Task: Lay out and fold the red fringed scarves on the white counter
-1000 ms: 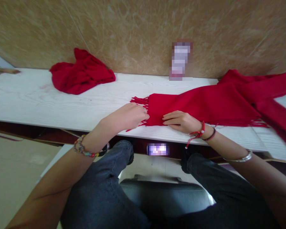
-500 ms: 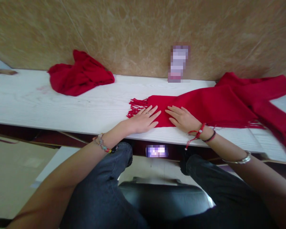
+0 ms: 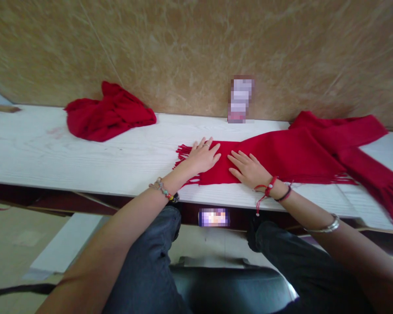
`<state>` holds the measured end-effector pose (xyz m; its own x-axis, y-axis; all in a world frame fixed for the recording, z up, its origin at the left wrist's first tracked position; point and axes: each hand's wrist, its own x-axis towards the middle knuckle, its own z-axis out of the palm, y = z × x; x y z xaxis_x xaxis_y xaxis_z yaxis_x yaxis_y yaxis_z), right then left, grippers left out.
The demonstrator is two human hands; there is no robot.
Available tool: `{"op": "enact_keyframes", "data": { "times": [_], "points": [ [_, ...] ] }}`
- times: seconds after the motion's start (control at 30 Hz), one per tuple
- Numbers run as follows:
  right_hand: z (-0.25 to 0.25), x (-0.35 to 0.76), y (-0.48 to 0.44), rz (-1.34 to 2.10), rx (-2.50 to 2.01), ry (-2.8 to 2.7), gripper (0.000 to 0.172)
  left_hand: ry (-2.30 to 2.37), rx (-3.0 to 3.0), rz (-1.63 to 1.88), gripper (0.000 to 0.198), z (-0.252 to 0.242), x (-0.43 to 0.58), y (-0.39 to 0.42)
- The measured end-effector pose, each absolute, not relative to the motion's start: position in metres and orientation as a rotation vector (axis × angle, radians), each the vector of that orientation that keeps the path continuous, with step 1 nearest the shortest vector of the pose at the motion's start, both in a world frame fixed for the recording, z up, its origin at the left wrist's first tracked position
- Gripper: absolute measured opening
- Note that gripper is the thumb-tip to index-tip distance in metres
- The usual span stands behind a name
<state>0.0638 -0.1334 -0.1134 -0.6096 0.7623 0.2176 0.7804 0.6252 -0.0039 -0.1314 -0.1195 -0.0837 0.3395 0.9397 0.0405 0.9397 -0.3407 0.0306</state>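
Apparently the red scarf is being smoothed — L hand & R hand splayed open on it, nothing gripped — w/ light, even pressure prob. needed next.

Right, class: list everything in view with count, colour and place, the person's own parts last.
Marbled wall: one, brown, at the back
Tabletop: one, white, before the wall
Fringed scarf: at least one, red, along the tabletop's right half
Bunched cloth: one, red, tabletop's left, near the wall
Blurred items: two, purple-tinged, by the wall and below the tabletop's edge
Seat: one, black, bottom centre
Board: one, white, lower left
Strap: one, black, bottom left
Floor: one, pale, below
Bracelets: several, mixed colours, worn left and right
Ring: one, silvery, on a finger
Trousers: one pair, dark, lower picture
Left hand: one, bare, on the scarf's fringed end
Right hand: one, bare, on the scarf
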Motion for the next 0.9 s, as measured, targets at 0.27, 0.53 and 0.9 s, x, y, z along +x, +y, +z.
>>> {"op": "enact_keyframes", "data": {
  "times": [0.27,0.53,0.9],
  "points": [
    [-0.114,0.063,-0.134,-0.197,-1.323,-2.605,0.048,1.697,2.313,0.415,0.030,-0.075,-0.153,-0.063],
    [-0.107,0.060,-0.138,-0.178,-1.471,-2.676,0.052,1.933,2.407,0.671,0.025,-0.090,-0.169,-0.052],
    [-0.107,0.061,-0.137,-0.163,-1.468,-2.676,0.052,1.626,2.870,0.451,0.034,-0.082,-0.165,-0.082]
  ]
}}
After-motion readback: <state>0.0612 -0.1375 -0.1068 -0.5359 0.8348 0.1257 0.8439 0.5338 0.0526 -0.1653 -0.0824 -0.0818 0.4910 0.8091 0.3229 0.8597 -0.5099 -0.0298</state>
